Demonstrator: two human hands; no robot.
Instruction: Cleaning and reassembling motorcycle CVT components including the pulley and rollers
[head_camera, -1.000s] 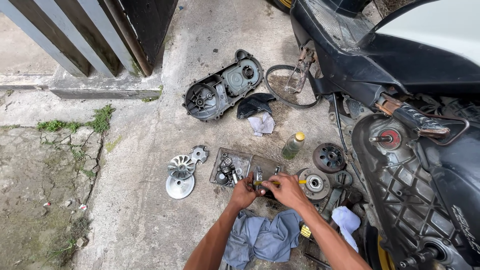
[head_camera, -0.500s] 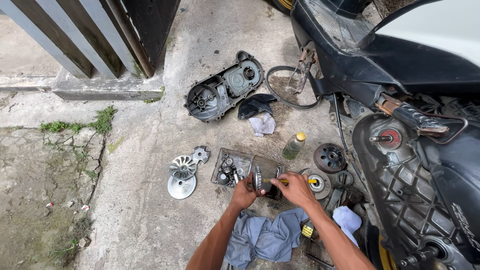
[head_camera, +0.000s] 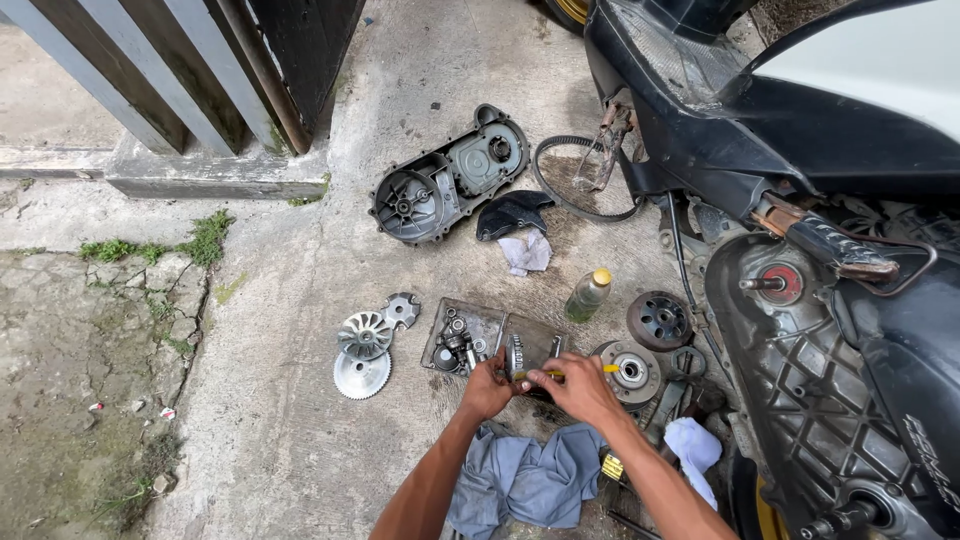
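1. A round metal part (head_camera: 516, 356) is gripped by the left hand (head_camera: 488, 388) above the tray (head_camera: 485, 322) on the concrete floor (head_camera: 280, 400)
2. A yellow-handled tool (head_camera: 580, 370) is pinched by the right hand (head_camera: 575, 390), beside the clutch (head_camera: 628, 370)

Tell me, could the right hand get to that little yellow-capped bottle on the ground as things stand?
Probably yes. The bottle stands just beyond the right hand on open concrete, nothing between them. But that hand is pinching a yellow-handled tool, so it would likely need to free its fingers first.
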